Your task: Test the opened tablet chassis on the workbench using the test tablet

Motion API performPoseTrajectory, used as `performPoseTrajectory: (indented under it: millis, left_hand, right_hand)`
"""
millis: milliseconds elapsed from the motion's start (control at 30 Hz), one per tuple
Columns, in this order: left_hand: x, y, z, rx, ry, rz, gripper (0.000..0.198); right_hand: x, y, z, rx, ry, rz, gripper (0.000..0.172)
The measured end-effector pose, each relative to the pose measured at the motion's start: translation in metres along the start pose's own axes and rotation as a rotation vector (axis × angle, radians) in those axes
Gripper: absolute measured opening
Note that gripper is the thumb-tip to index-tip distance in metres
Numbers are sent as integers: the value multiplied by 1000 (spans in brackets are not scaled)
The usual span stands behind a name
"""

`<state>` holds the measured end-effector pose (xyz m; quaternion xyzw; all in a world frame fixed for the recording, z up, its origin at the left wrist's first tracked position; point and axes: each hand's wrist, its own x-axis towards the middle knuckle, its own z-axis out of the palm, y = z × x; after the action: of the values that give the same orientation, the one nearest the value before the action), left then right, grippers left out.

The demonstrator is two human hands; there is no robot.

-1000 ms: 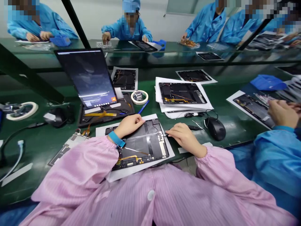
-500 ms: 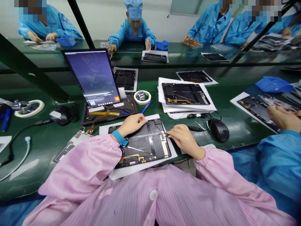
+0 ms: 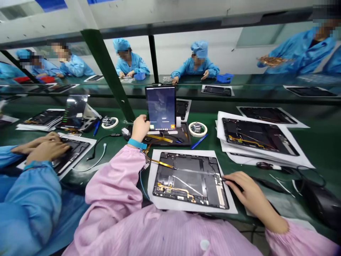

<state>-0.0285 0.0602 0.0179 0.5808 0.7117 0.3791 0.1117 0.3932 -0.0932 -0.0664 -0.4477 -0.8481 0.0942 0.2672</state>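
Note:
In front of me, an opened tablet housing (image 3: 186,177) lies on a white sheet (image 3: 157,204), with flex cables and boards exposed. At its right edge my right hand (image 3: 247,192) is closed in a pinch on a small black cable plug (image 3: 224,179), mostly hidden by the fingers. My left hand (image 3: 141,128), with a blue wristband, has its fingers curled at the left edge of a lit tablet screen (image 3: 161,108). That screen stands upright in a black tray (image 3: 188,140). A golden flex cable (image 3: 163,164) runs from the left across the housing.
Right of the housing lie stacked tablet housings (image 3: 255,137) on paper and a black mouse (image 3: 319,201). A tape roll (image 3: 197,129) and a blue pen (image 3: 199,141) sit behind. At left, a co-worker's hands (image 3: 46,147) rest over another housing. A green post (image 3: 109,74) rises behind.
My left hand has left the housing and moved forward to the screen's left edge. My right hand stays at the housing's right edge. The view has swung left and up.

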Motion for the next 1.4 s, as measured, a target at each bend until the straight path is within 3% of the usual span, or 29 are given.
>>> performPoseTrajectory:
  millis: [133,300,433,567,733,867,1067,1400]
  left_hand:
    - [19,-47,16,0,-113,-63,23]
    - [17,-61,36,20,-79,-65,18]
    - [10,-50,32,62,0,-61,25]
    - [-14,-20,28,196,124,48,33]
    - [-44,11,45,237,24,264,41]
    - [-42,9,56,228,56,283,50]
    - [-28,3,56,227,86,299,47]
    - [-39,18,56,207,41,370,47]
  right_hand:
    - [1,-1,0,5,1,23,18]
    - [1,-1,-1,-4,9,47,20]
    - [2,-2,-2,-11,11,50,22]
    - [2,0,-2,-24,26,35,22]
    - [0,5,-1,-38,34,27,22]
    - [-2,5,0,-41,37,40,24]
    - [-1,7,1,-44,36,44,26]
    - [2,-1,-2,-28,40,55,27]
